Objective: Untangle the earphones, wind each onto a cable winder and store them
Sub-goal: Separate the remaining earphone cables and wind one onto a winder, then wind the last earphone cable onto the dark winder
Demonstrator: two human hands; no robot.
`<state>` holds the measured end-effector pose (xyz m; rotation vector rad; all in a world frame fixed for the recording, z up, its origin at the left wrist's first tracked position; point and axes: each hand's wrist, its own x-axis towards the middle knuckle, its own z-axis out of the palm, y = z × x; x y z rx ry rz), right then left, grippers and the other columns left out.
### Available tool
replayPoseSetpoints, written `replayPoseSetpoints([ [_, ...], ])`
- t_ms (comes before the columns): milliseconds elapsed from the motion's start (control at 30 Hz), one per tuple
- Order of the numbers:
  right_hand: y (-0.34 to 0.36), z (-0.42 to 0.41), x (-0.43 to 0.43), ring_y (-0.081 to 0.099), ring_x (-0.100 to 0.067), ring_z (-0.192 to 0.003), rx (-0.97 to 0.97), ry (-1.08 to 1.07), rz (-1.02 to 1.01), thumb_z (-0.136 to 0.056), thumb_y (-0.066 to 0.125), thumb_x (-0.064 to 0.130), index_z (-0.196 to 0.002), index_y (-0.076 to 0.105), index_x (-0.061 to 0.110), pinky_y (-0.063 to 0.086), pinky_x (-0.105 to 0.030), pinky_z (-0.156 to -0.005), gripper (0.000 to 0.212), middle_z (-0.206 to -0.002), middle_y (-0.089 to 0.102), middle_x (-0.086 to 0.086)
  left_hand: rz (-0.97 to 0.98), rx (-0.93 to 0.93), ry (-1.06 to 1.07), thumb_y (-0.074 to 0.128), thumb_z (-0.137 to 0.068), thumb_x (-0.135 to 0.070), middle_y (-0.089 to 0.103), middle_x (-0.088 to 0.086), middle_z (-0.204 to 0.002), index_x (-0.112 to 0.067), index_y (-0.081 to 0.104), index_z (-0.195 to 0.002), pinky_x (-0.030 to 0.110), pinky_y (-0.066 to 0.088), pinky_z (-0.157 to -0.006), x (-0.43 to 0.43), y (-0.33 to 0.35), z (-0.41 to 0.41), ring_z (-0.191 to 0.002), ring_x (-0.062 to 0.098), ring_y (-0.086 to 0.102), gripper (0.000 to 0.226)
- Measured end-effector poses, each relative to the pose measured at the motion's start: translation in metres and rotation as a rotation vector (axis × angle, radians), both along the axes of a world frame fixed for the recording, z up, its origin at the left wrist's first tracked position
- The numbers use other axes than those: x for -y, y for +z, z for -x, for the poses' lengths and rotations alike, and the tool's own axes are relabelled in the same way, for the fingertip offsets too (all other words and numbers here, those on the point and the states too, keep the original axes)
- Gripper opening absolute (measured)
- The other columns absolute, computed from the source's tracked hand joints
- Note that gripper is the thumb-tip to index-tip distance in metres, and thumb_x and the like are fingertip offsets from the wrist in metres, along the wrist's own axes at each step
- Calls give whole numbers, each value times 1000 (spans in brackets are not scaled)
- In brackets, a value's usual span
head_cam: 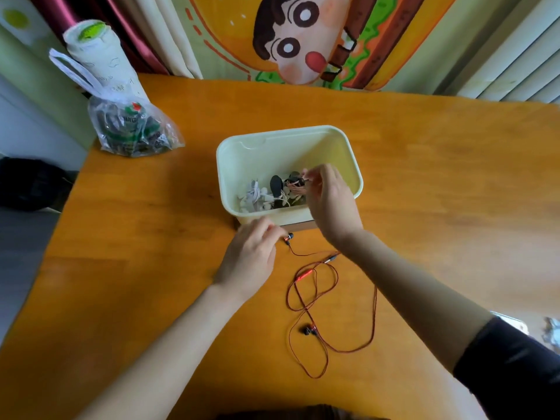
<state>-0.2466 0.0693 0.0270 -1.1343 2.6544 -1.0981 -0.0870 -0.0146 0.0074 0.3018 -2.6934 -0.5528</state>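
Orange-brown wood for the table (424, 177), glossy, grain showing. At its middle, a cream plastic box (230, 165), open on top. Inside at the left, a heap of white earphones (254, 197); just beside it, a black cable winder (276, 184). Over the box's right half, the right hand (330, 201), thumb and fingertips pinched on a wound red bundle (295, 184) of earphone cord, hiding the near right corner of the box. In front of the box, loose on the wood, the red earphones (336, 277): cord in open loops, the lower earbud (309, 330) among them, the upper earbud (289, 237) just below the box's near wall. Against that one, the left hand (251, 256), back up, fingers curled down; gripping or only touching, cannot tell. At the far left corner, a clear plastic bag (133, 128) of dark things, with a white rolled bundle (100, 53) behind. Beyond the far edge, a cartoon-printed cloth (303, 40), a dark red curtain (60, 10) at the left, white ribbed panels (515, 56) at the right.
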Motion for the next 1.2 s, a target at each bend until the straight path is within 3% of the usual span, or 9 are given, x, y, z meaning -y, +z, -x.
replayPoseSetpoints([
  [67, -8, -25, -29, 59, -25, -76, -11, 113, 4, -94, 52, 11, -99, 54, 2, 52, -40, -60, 10, -97, 59, -11, -102, 207, -3, 66, -83, 0, 58, 6, -95, -9, 67, -98, 22, 47, -62, -3, -13, -13, -78, 15, 51, 18],
  [200, -38, -49, -86, 61, -17, -85, 235, 221, -452, -95, 52, 27, -105, 55, 11, 55, -32, -72, 19, -97, 61, -2, -158, 454, 19, 49, -98, -20, 51, 0, -106, -14, 59, -107, 13, 30, -56, -9, -36, -35, -79, 9, 43, 14],
  [333, -63, -66, -112, 60, -18, -93, 380, 213, -781, -90, 55, 46, -118, 46, 15, 54, -29, -76, 43, -108, 58, -1, -132, 502, -65, 43, -101, -33, 54, -3, -110, -18, 57, -112, 20, 42, -78, -39, -43, -39, -103, 13, 52, 24],
  [467, -75, -72, -114, 60, -29, -97, 298, 162, -749, -96, 51, 21, -132, 35, 18, 54, -37, -77, 40, -120, 51, -8, -86, 576, -103, 50, -97, -37, 52, 0, -120, -19, 52, -124, 27, 40, -93, -62, -56, -28, -113, 18, 48, 32],
  [600, -75, -70, -110, 57, -27, -96, 133, 158, -693, -94, 42, 0, -134, 41, 20, 53, -32, -69, 45, -121, 46, -7, -92, 637, -120, 51, -97, -30, 52, 3, -117, -15, 59, -113, 31, 44, -92, -74, -61, -22, -111, 19, 49, 23],
  [900, -83, -76, -91, 51, -25, -100, 74, 243, -746, -97, 46, 11, -121, 52, 16, 50, -30, -74, 26, -118, 43, -7, -293, 650, 123, 48, -99, -19, 53, 8, -121, -8, 54, -116, 26, 44, -86, -76, -66, -21, -110, 21, 53, 20],
  [1033, -72, -70, -101, 46, -21, -105, -14, 258, -634, -101, 40, 18, -120, 48, 13, 40, -28, -87, 21, -118, 51, -6, -683, 479, 169, 41, -100, -8, 58, 9, -103, -6, 49, -109, 14, 41, -73, -69, -56, -18, -95, 20, 54, 12],
  [1133, -51, -59, -106, 51, -15, -85, 136, 151, -416, -99, 42, 11, -113, 48, 10, 41, -23, -71, 15, -100, 58, -3, -1057, 333, 194, 36, -102, -9, 51, 2, -74, -10, 45, -104, 12, 46, -62, -67, -29, -8, -70, 14, 51, 9],
  [1200, -39, -44, -112, 54, -15, -81, 128, 69, -342, -97, 45, 3, -112, 51, 8, 43, -24, -69, 17, -96, 60, -3, -1099, 326, 120, 37, -103, -12, 47, -2, -70, -14, 49, -103, 22, 48, -64, -64, -16, -3, -66, 11, 47, 13],
])
